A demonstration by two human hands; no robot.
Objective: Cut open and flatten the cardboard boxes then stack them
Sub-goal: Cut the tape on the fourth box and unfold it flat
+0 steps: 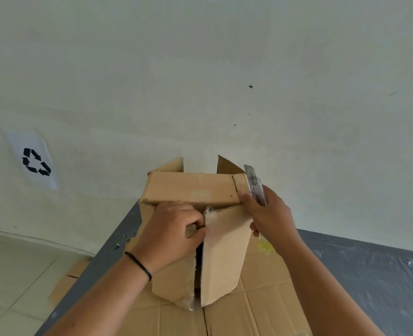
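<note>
While the left hand point(169, 235) pinches a flap of the cardboard box point(195, 229), right hand point(264, 214) clasps utility knife point(255, 185); hazard: blade slipping toward fingers.

Bare arms, one thin black wristband

Both forearms are bare up to the frame's lower edge, no sleeves showing. The left hand point(170, 235) has a slim black band point(138, 265), like a hair tie or cord, round its wrist. The right hand point(269, 215) and its wrist carry nothing: no watch, ring or glove visible on either.
</note>
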